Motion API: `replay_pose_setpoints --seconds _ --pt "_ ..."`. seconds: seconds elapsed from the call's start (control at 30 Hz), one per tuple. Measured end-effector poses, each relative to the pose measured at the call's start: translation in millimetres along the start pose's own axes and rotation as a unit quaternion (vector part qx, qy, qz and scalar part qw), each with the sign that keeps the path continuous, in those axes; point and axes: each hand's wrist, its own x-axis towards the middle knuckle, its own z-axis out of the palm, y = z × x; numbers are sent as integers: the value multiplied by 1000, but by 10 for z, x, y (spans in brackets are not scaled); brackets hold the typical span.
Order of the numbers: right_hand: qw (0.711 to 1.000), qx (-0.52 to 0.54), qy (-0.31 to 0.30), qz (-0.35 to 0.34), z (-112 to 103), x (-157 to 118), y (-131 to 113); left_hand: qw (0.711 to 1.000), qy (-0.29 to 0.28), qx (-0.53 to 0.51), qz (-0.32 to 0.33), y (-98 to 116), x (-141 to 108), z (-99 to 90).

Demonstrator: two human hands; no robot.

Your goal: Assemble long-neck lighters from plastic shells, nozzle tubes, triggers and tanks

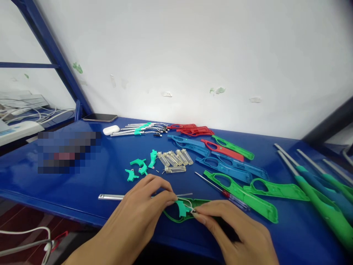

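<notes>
My left hand (147,206) is closed over a lighter's metal tube (110,197), whose end sticks out to the left. By its thumb sits a teal trigger (181,208) within a green lighter shell half (200,202) at the table's front. A white wire (188,200) loops from the thumb towards my right hand (228,224). That hand pinches the wire's end at a small dark part, partly hidden by the fingertips. A screwdriver (234,200) with a clear and red handle lies beyond the right hand, next to another green shell half (248,197).
Loose teal triggers (139,165) and several clear fuel tanks (175,158) lie behind the hands. Farther back are tube assemblies (138,129), red shells (194,130) and blue shells (226,167). Long lighters (317,195) lie right; a phone (100,117) and white case (111,130) back left.
</notes>
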Motion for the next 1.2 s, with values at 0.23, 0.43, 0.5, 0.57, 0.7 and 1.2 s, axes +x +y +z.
replay_pose_setpoints --seconds 0.23,0.43,0.5,0.57,0.7,1.2 --pt "1000 -9 11 0 13 23 16 999 -18 -28 -43 36 68 -23" --pt "1000 -18 13 1 8 12 18 999 -25 6 -24 27 42 4" --pt "1000 -16 11 -2 8 4 19 999 -30 25 -20 27 25 14" --pt "1000 -14 9 -3 7 -1 18 998 -36 43 -15 31 14 18" --pt "1000 -12 4 -6 0 2 15 997 -47 56 -15 48 21 11" --pt "1000 -13 -1 -12 14 -13 28 998 -58 16 -16 -32 -32 61"
